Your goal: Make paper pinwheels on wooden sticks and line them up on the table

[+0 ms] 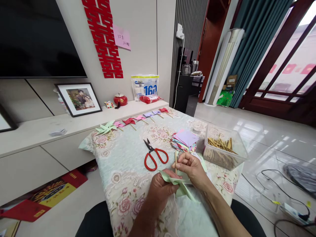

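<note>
Low over the table's near half, my left hand (163, 184) is closed on a light green paper pinwheel (184, 190) with folded blades. Fingers of my right hand (191, 168) pinch a thin wooden stick (175, 161), which stands upright beside the pinwheel. Whether the stick is joined to the paper is hidden by my fingers. Scissors with red handles (154, 158) lie open-bladed just beyond my left hand. Behind my right hand is a stack of coloured paper squares (185, 140), with a lilac one on top.
A clear plastic box (225, 161) of wooden sticks (222, 144) stands at the right. Finished pinwheels (129, 121) in several colours line the table's far edge. A roll of tape (197, 127) lies behind the box. The flowered tablecloth (128, 148) covers the table.
</note>
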Demonstrator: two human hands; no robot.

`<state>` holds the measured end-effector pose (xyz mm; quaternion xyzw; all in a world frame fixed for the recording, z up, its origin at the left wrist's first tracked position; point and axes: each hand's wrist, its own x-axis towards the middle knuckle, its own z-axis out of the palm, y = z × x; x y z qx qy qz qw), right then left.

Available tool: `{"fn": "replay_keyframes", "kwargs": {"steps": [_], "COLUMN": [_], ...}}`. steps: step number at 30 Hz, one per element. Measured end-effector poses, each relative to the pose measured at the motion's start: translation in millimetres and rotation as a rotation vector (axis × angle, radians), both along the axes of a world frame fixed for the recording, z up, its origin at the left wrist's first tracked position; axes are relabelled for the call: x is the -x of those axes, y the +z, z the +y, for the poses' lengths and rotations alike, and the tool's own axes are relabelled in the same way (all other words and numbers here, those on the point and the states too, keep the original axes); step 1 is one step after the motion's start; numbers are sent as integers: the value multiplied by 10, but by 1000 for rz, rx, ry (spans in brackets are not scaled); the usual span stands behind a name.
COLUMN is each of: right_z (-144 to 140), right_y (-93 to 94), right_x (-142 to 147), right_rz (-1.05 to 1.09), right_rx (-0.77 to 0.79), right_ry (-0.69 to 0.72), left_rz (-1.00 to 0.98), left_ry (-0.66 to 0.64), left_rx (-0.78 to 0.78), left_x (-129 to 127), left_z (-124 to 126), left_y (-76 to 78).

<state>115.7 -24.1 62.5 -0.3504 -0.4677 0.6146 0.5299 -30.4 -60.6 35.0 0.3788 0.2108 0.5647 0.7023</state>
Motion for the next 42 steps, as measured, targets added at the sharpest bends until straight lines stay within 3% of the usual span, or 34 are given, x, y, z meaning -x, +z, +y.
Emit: {"fn": "replay_keyframes", "kwargs": {"steps": [11,17,23,28,34,39,42], "right_z": [6,36,-57,-124,-109,-97,-74], "right_y": [-52,-15,134,225,160,128,124], "right_x": [-2,-158,-226,-88,-64,-89,-140], "right_rz": [19,-96,-429,-618,-682,-639,-533], "right_rx": [19,-45,-223,-310,-383,-530,-465], "right_ry": [66,-13,103,46,-38,-94,-96], "left_rz": [-27,-28,63,165,256,145,75], "left_ry": [62,233,353,348,343,289,289], "left_rx": [40,227,204,109,56,66,113], "left_x": [-29,-14,-30,-28,-23,-55,-56], "left_z": [-10,70,108,107,119,75,51], "left_y": [23,1,-54,-79,-119,-55,37]}}
